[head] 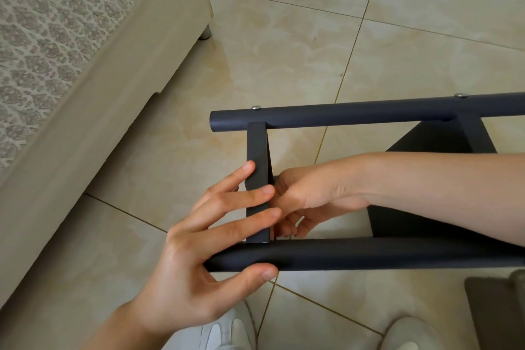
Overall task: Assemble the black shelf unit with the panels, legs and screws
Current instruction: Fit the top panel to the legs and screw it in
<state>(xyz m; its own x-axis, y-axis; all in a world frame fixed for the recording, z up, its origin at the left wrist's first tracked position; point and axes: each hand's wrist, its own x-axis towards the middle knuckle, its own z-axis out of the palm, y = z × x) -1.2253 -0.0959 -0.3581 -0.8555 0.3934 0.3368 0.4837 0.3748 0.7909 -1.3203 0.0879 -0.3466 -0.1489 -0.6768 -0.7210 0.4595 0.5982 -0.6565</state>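
The black shelf unit lies on its side on the tiled floor. Its far round leg [355, 115] carries two silver screw heads [256, 107]. The near round leg [369, 254] runs parallel below it. A black panel [257, 150] spans the two legs near their left ends, and a second panel [480, 136] joins them further right. My left hand [199, 258] lays straight, spread fingers on the first panel's edge, with the thumb against the near leg's end. My right hand [318, 193] reaches in behind that panel with fingers curled downward by the near leg. What they hold is hidden.
A beige upholstered sofa [85, 94] with a metal foot [206, 33] runs along the left. My two white shoes [227, 332] stand at the bottom edge. A dark flat object [494, 312] lies on the floor at the bottom right.
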